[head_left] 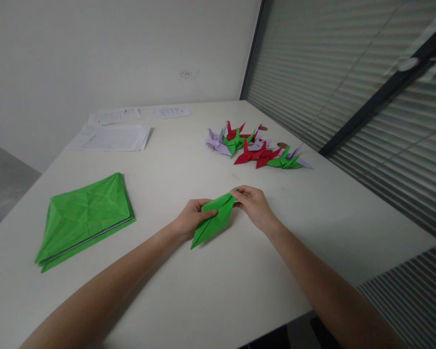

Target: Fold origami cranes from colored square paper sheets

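Observation:
A folded green paper piece [213, 222], long and pointed, lies on the white table [210, 291] between both hands. My left hand [191, 216] presses its thumb and fingers on the paper's middle left edge. My right hand [253, 205] pinches the paper's far tip. Both hands are closed on the paper.
A stack of green paper sheets [84, 215] lies at the left. Several folded paper cranes [252, 145] in red, green and lilac sit at the back right. Printed sheets [112, 137] lie at the far left. Window blinds [349, 82] run along the right.

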Demonstrator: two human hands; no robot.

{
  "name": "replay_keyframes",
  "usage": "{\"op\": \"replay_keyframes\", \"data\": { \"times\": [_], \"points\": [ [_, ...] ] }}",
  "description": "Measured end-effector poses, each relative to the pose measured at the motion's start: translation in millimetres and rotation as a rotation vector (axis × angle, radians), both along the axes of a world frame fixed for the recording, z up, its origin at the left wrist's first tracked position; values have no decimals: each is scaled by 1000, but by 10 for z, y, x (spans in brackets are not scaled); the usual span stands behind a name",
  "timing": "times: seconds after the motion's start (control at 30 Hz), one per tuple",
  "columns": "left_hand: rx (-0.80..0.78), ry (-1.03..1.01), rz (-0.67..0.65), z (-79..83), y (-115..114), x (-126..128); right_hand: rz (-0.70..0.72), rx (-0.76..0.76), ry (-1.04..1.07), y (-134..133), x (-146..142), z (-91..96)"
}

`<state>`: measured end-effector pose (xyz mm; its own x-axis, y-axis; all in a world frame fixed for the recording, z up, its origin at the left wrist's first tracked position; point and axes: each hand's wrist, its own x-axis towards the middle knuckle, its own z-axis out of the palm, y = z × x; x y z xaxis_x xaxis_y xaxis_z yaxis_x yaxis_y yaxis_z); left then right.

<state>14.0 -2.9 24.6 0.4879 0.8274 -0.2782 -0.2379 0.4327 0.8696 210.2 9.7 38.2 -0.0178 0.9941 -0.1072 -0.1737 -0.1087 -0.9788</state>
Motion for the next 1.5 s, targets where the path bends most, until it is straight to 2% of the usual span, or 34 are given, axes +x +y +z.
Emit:
{"op": "replay_keyframes", "data": {
  "times": [0.13,0.33,0.53,1.03,1.27,1.5],
  "points": [
    [-9,-52,-31,22,-13,6,-17,-3,10,10,12,15],
    [21,-11,61,51,-34,38,-24,-8,26,10,14,20],
    [-10,-26,21,83,-33,11,-49,7,23,36,85,61],
    [-38,-21,22,53,-34,-12,-30,105,-38,38,153,143],
    [-68,-30,34,35,-29,-12,-69,91,48,37,142,165],
    [-10,-35,49,45,-62,32,50,41,8,8,120,158]
  ]
}}
